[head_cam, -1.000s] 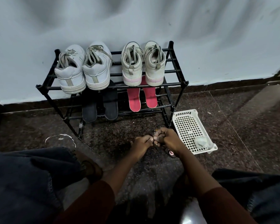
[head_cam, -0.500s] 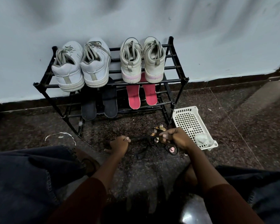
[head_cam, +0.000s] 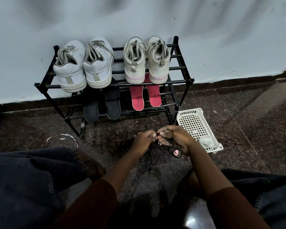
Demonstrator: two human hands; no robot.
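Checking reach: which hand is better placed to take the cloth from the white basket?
Probably the right hand: it is beside the basket holding the cloth; the left hand is farther. Both pinch a dark lace.

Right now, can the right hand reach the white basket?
Probably yes. The basket sits right beside the right hand, with nothing between them. But that hand is pinching a black cord, so it might need to let go first.

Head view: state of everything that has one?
left hand: pinches black cord, fingers curled
right hand: pinches the same cord
black cord: slack, loops on the floor
white sneakers: upright, laced, on shoe rack top shelf
beige high-tops: upright, laced, same shelf
black insoles: loose, on lower shelf
pink insoles: loose, on lower shelf
basket: upright on floor, holds crumpled cloth
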